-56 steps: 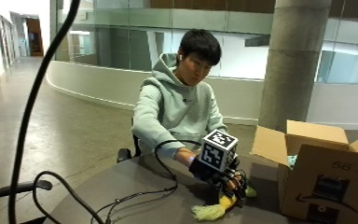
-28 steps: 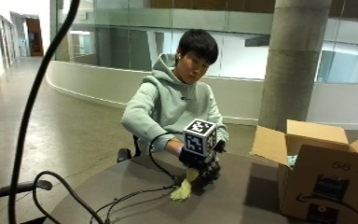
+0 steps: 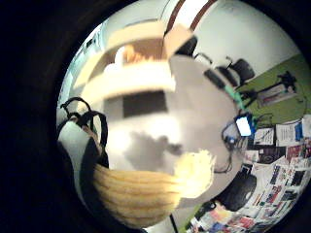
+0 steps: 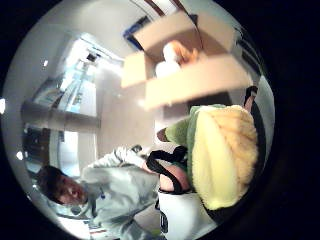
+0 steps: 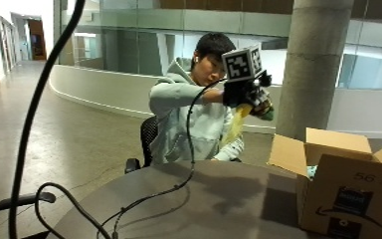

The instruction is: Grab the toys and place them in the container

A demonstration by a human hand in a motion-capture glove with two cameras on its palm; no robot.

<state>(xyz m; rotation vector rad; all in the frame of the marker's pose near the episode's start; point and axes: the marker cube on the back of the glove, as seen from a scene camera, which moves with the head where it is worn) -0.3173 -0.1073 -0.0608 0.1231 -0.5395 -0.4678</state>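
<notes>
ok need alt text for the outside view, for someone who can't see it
A seated person's gloved right hand holds a yellow and green plush toy raised above a round grey table. An open cardboard box stands on the table nearby.

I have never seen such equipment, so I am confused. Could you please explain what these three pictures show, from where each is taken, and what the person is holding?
There is no robot here. A person sits at a round grey table and wears a black glove on the right hand. One picture is from a camera beside the table. The two round pictures come from small cameras on that palm, one near the thumb, one near the little finger.

The hand is raised above the table and grips a yellow and green plush toy; up close it fills much of the palm views. On the table stands an open cardboard box, with toys already inside.
</notes>
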